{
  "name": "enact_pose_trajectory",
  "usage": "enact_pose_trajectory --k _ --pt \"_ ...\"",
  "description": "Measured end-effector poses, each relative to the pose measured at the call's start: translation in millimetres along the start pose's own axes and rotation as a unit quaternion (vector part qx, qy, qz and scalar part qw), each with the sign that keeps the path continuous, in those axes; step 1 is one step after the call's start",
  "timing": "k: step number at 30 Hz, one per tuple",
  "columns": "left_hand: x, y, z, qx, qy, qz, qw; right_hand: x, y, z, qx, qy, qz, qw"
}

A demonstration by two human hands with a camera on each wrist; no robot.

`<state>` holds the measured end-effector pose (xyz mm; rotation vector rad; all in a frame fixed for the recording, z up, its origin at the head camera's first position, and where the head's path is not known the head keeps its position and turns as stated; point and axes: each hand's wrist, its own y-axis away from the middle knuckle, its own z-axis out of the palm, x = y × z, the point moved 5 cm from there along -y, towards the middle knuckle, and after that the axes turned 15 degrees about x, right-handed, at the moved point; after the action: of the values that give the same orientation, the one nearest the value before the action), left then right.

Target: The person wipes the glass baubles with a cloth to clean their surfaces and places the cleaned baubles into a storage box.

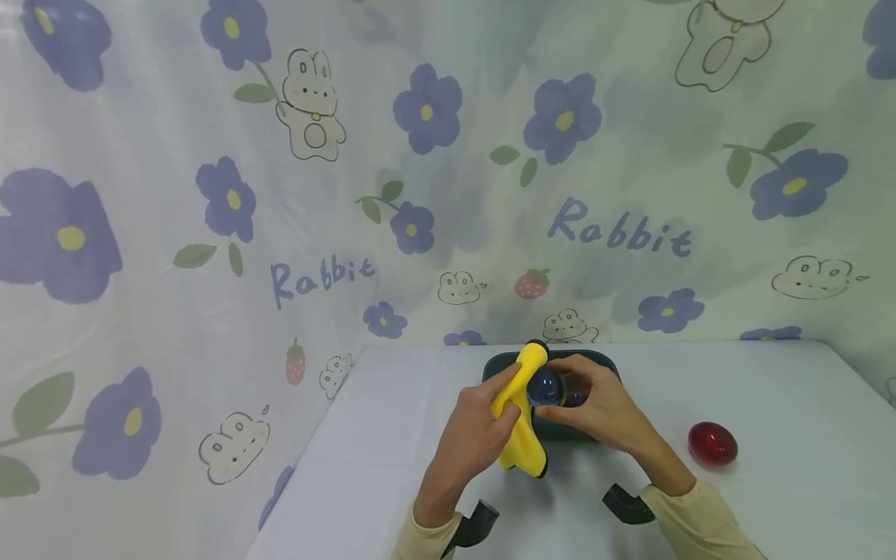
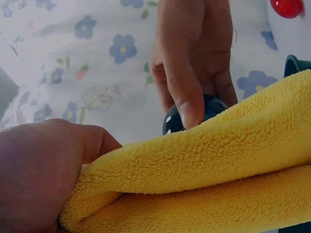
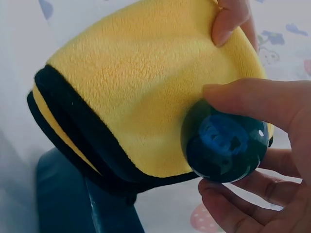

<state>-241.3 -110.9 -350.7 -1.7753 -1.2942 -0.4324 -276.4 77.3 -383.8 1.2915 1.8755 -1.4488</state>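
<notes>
A folded yellow plush cloth [image 1: 523, 439] with black edging hangs from my left hand [image 1: 470, 435], thumb on its near face. Facing it, my right hand [image 1: 603, 408] holds a glossy dark blue ball [image 1: 543, 387] between thumb and fingers. In the right wrist view the ball [image 3: 224, 141] lies against the fuzzy face of the cloth [image 3: 141, 92], low near the black hem. The left wrist view has the cloth's fold hiding the ball's lower part. Both hands are above a dark green bin [image 1: 563, 432], which they partly cover.
On the white table [image 1: 770, 389], right of the bin, lies a glossy red ball [image 1: 712, 445]. A curtain [image 1: 483, 179] printed with flowers and rabbits stands behind the table and along its left. Black curved mounts [image 1: 628, 505] are strapped at both wrists.
</notes>
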Motion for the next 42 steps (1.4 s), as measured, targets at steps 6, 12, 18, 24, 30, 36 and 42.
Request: enact_pose_trajectory --k 6,12,18,24,30,36,42 --pt "-3.4 -1.0 0.1 0.007 0.0 0.007 1.0 -5 2 5 -0.016 0.013 -0.011 1.0" --pt "-7.0 -3.0 0.3 0.01 0.006 0.018 0.9998 -13 4 9 -0.027 0.0 -0.031 0.999" --pt "-10.5 -5.0 0.0 0.004 0.009 0.018 0.9998 -19 7 9 -0.036 -0.026 -0.028 0.999" --pt "-12.1 -5.2 -0.5 -0.003 0.027 0.011 0.9996 -22 9 9 -0.034 -0.052 -0.027 0.998" --pt "-12.6 -4.0 0.3 -0.013 0.037 0.003 0.9992 -24 9 8 -0.019 -0.079 -0.036 0.996" --pt "-12.9 -3.2 3.3 -0.028 0.045 -0.007 0.9986 -24 9 7 -0.004 -0.107 -0.031 0.994" --pt "-11.9 -2.9 5.4 -0.033 0.039 -0.002 0.9987 -23 9 6 0.012 -0.098 -0.026 0.995"
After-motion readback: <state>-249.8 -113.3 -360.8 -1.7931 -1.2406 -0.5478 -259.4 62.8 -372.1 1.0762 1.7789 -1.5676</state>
